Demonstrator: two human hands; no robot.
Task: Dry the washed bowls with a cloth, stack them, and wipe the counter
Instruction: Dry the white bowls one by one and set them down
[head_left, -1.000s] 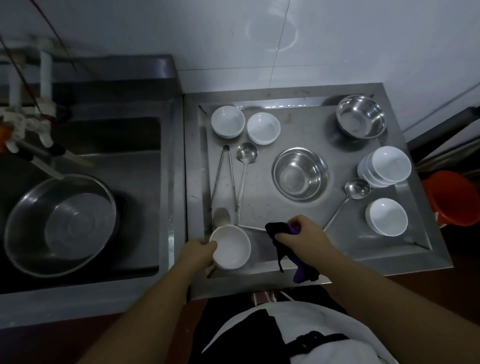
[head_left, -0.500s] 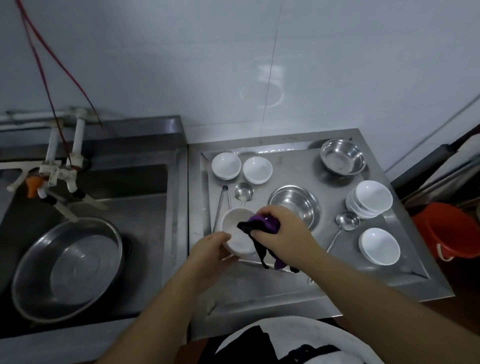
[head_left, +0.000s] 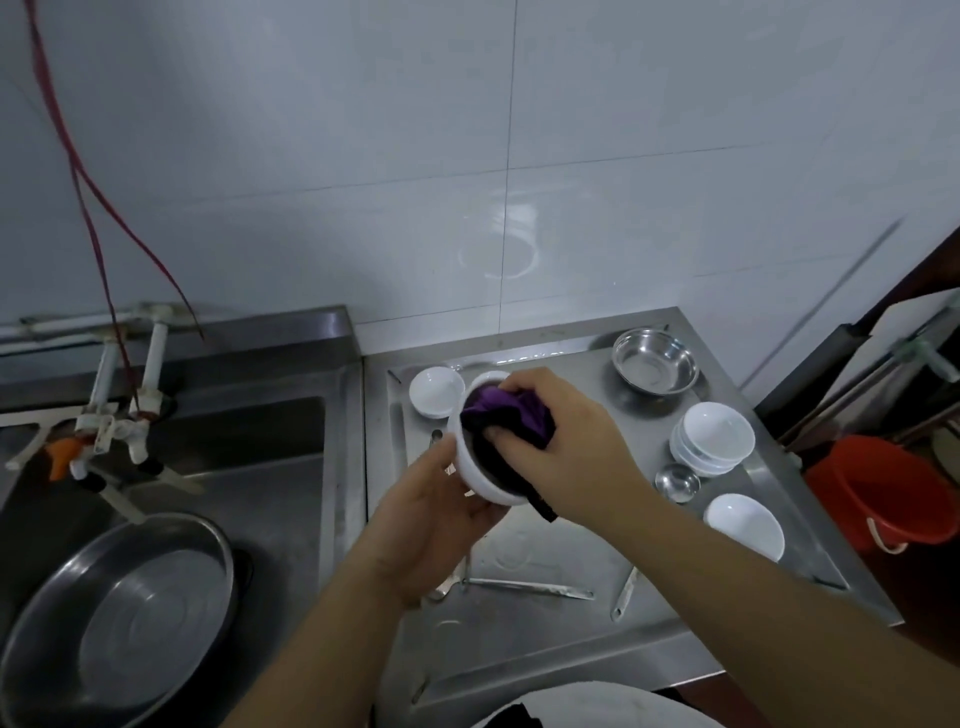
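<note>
My left hand (head_left: 434, 514) grips a small white bowl (head_left: 470, 470) from below, lifted and tilted above the steel counter (head_left: 545, 639). My right hand (head_left: 566, 447) holds a purple cloth (head_left: 506, 415) pushed down into that bowl. On the counter sit one white bowl (head_left: 435, 391) at the back left, a stack of white bowls (head_left: 711, 436) at the right, and a single white bowl (head_left: 744, 525) in front of that stack. A steel bowl (head_left: 654, 366) stands at the back right. My hands hide the counter's middle.
A ladle (head_left: 675, 482) lies by the stack, and long utensil handles (head_left: 530, 586) lie near the front. The sink (head_left: 249, 467) on the left holds a large steel basin (head_left: 119, 608) under the taps (head_left: 109, 415). An orange bucket (head_left: 893, 493) stands at the right.
My left hand lifted the white bowl off the counter and tilted it. My right hand brought the purple cloth up and pushed it inside. The view tipped upward toward the wall.
</note>
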